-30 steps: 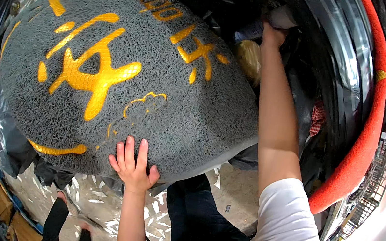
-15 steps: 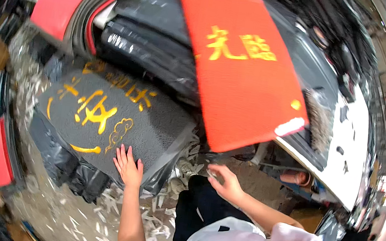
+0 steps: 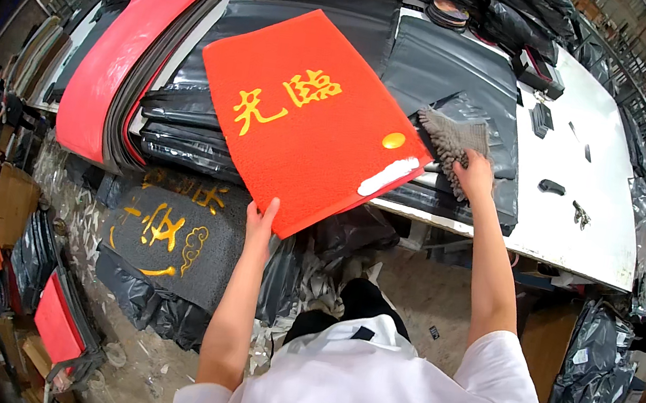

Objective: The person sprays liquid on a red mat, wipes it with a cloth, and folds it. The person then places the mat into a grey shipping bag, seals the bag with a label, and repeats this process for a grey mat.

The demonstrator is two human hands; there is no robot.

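A red doormat with yellow characters, a yellow oval and a white patch lies tilted over the table's front edge, folded on itself. My left hand grips its near edge, fingertips showing on the red face. To the right, my right hand is closed on a grey shaggy cleaning mitt, which rests on black plastic beside the mat's right corner. Below on the left, a dark grey doormat with golden characters and a cloud outline lies on a low stack wrapped in black plastic.
The white table carries black plastic bags, a black knife-like tool, keys and a small open box. A stack of red mats bends over its left end. White scraps litter the floor.
My left hand has moved from the grey doormat up to the red doormat's edge. My right hand has reached forward and taken hold of the grey mitt. The view has shifted.
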